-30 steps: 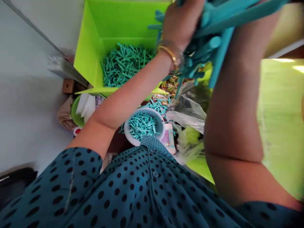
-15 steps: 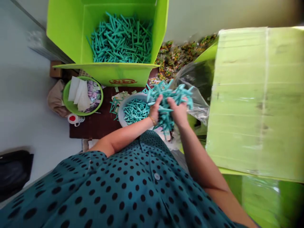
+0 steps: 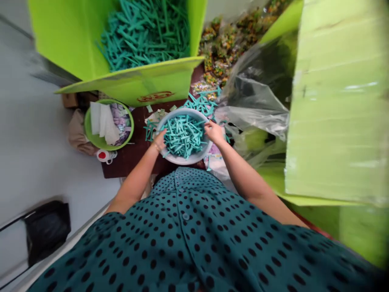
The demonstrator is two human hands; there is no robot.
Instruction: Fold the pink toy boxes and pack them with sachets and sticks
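Note:
A pale round basin stands in front of me, heaped with small turquoise plastic stick-like pieces; some look T-shaped. At its left rim is my left hand, its fingers over the edge and touching the pieces. My right hand has its fingers bent over the right rim. Both hands appear to grip the basin, though the undersides of the fingers are hidden. More turquoise pieces lie loose just behind the basin.
Behind stands a lime-green box of turquoise pieces. Left are a green tub with white sheets and a white-and-red roll. Bagged colourful items, a clear plastic bag and a large green box are right.
The big clump of turquoise pieces between my hands has gone; the basin is fuller. My hands have moved left and parted to its two sides. The view has shifted.

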